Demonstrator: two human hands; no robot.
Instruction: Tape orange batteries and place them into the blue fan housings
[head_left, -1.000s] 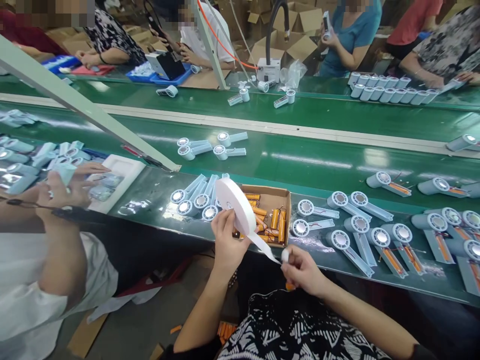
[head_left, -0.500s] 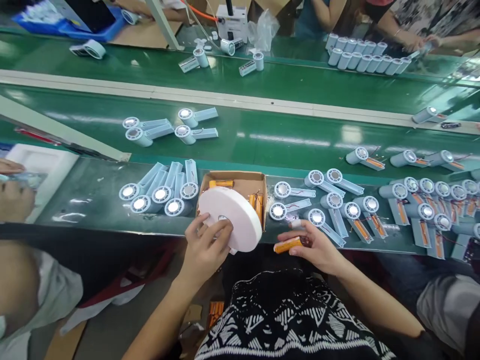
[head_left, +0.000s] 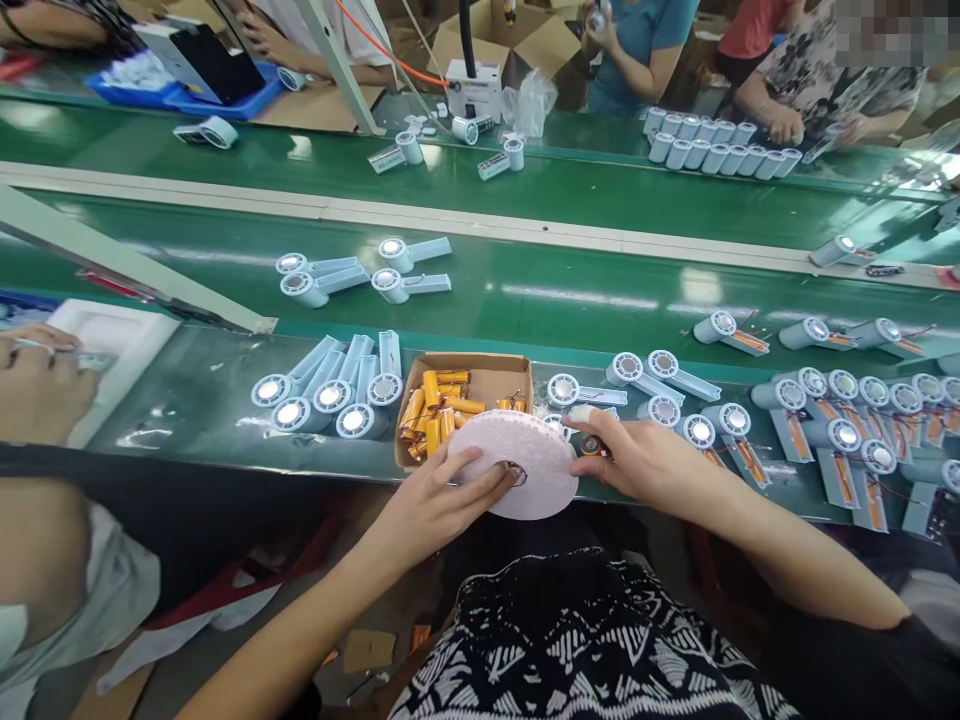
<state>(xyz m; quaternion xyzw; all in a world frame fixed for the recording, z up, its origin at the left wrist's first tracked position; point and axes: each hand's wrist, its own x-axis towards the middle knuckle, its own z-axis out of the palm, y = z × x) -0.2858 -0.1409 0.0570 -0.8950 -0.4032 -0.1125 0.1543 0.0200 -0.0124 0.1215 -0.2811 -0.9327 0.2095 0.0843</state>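
My left hand (head_left: 431, 510) is closed around a large white roll of tape (head_left: 536, 500), with fingers at its central hole. The roll is held tilted over the bench's front edge. At the roll's right rim is my right hand (head_left: 641, 460), thumb and index finger close to the tape edge. An orange-wrapped battery (head_left: 592, 447) is tucked in this hand, mostly hidden by the fingers. Behind the roll, an open cardboard box (head_left: 487, 365) holds several orange batteries (head_left: 435, 405).
Pale blue fan-like housings with handles (head_left: 358, 420) lie left of the box. More housings (head_left: 664, 410) lie to the right, some with orange batteries inside. A green conveyor (head_left: 570, 270) runs behind. A co-worker's hand (head_left: 49, 380) is at far left; others work across the line.
The tape roll has moved right and tipped flatter, uncovering the batteries in the box. My right hand has come left with the battery, up to the roll's rim.
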